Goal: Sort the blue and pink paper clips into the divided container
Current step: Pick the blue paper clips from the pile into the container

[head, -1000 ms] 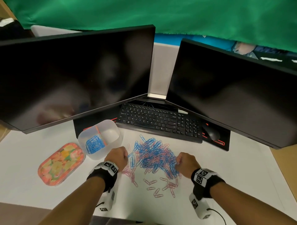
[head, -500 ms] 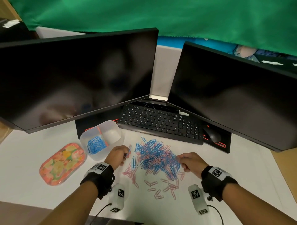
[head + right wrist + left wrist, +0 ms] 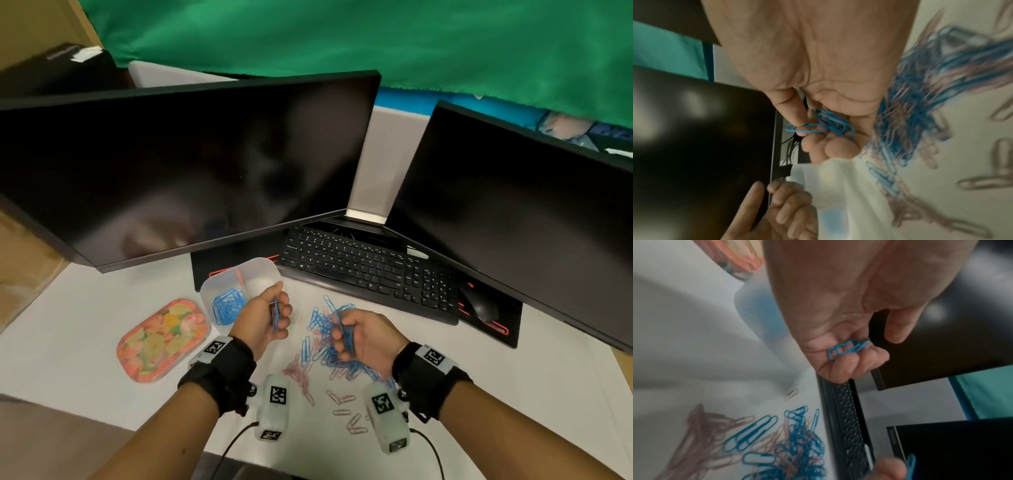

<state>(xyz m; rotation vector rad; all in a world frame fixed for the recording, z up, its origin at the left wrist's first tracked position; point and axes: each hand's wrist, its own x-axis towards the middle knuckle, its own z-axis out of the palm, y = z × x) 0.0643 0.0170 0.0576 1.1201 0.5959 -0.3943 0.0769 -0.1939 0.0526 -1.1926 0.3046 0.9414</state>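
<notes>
A mixed pile of blue and pink paper clips (image 3: 329, 346) lies on the white desk in front of the keyboard. The clear divided container (image 3: 260, 269) stands left of the pile; its left compartment holds blue clips (image 3: 226, 306), its right one looks bare. My left hand (image 3: 270, 317) is lifted beside the container, palm turned inward, with blue clips (image 3: 846, 348) held in its curled fingers. My right hand (image 3: 356, 339) hovers over the pile and holds several blue clips (image 3: 828, 125), thumb pinching one.
A floral lid (image 3: 162, 339) lies left of the container. A black keyboard (image 3: 370, 270) and a mouse (image 3: 478, 305) sit behind the pile, under two dark monitors (image 3: 191, 164). Loose pink clips (image 3: 346, 407) are scattered near the desk's front edge.
Both hands have risen off the pile and turned palm inward, each now holding blue clips. The left hand has moved toward the container.
</notes>
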